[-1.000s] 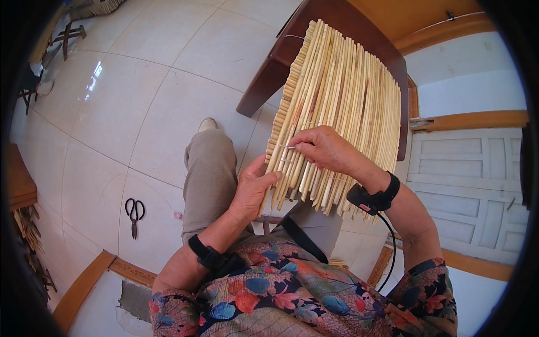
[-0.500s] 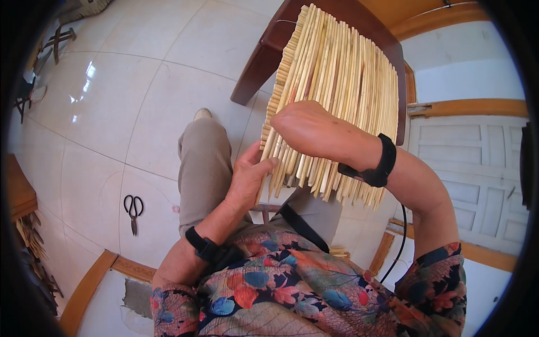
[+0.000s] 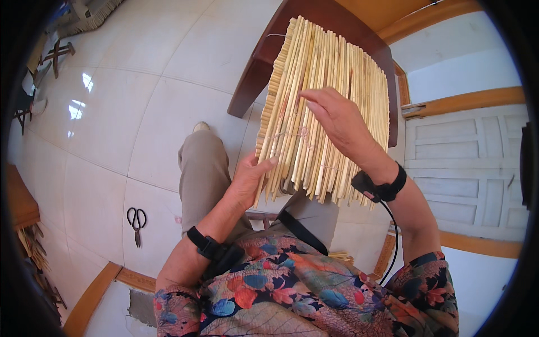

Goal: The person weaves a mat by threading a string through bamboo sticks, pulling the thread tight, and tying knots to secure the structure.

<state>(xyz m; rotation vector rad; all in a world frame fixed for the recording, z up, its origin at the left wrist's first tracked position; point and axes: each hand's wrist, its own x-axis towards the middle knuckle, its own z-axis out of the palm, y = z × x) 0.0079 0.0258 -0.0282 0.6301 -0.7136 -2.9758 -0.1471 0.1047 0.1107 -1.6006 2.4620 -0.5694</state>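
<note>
A mat of pale bamboo strips bound with thin string leans against a dark brown wooden chair in front of me. My left hand grips the mat's lower left edge, thumb on top of the strips. My right hand rests on the middle of the mat with fingers bent and fingertips touching the strips; whether it pinches a string is hard to tell. Both wrists wear black bands, and a cable runs from the right one.
Black scissors lie on the white tiled floor to my left. A white panelled door with wooden trim stands at the right. A wooden bench edge and stools sit at the far left.
My right hand has moved up the mat from its lower part to the middle. My left hand keeps its hold on the lower left edge.
</note>
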